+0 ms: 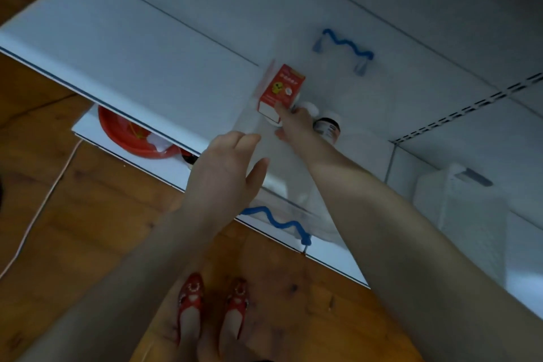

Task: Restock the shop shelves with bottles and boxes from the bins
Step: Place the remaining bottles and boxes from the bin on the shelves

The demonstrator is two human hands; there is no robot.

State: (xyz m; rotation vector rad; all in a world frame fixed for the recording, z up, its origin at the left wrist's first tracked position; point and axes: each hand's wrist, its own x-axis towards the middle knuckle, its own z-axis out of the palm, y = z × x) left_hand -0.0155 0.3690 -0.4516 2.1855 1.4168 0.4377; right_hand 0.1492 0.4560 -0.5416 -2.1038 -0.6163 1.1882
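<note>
Right hand (293,125) pinches the small red cardboard box (281,88) inside the clear plastic bin (282,203) on the white metal shelf (132,47). Left hand (226,173) is released at the bin wall. It should brace the bin while the box lifts straight over the rim.

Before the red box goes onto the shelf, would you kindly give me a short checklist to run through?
1. Grip: fingers of the right hand pinch the red box at its lower end. Ok.
2. Bin steadied: the left hand rests open against the clear bin. Ok.
3. Path: a dark bottle lies right beside the right hand; whether they touch, cannot tell.
4. Landing spot: open surface of the white shelf shows left of the bin. Ok.
5. Box undamaged: picture too blurred. Cannot tell.
</note>
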